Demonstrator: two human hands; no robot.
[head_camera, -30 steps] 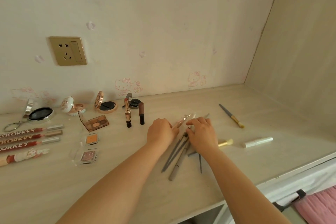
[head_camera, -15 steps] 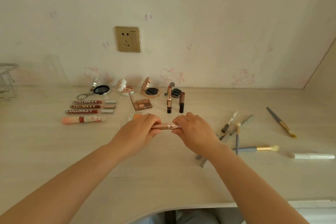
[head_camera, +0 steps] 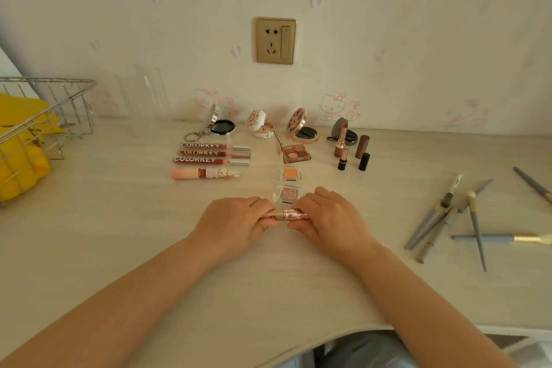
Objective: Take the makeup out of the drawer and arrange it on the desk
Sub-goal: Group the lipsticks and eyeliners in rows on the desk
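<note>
Rose-gold tube (head_camera: 287, 214) – mid-worktop, held level just above it | left hand (head_camera: 236, 225) grip on one end, right hand (head_camera: 330, 222) on other | risk: cap pulls off suddenly – elbows scatter brushes (head_camera: 442, 218) near right edge

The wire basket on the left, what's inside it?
Inside the wire basket sits something bright yellow, soft-looking and lumpy. What it is I cannot tell: the picture's edge cuts it off and the wires cover part of it.

Glossy metallic tube (head_camera: 286, 214); matt wood-grain desk (head_camera: 119, 236)
</note>
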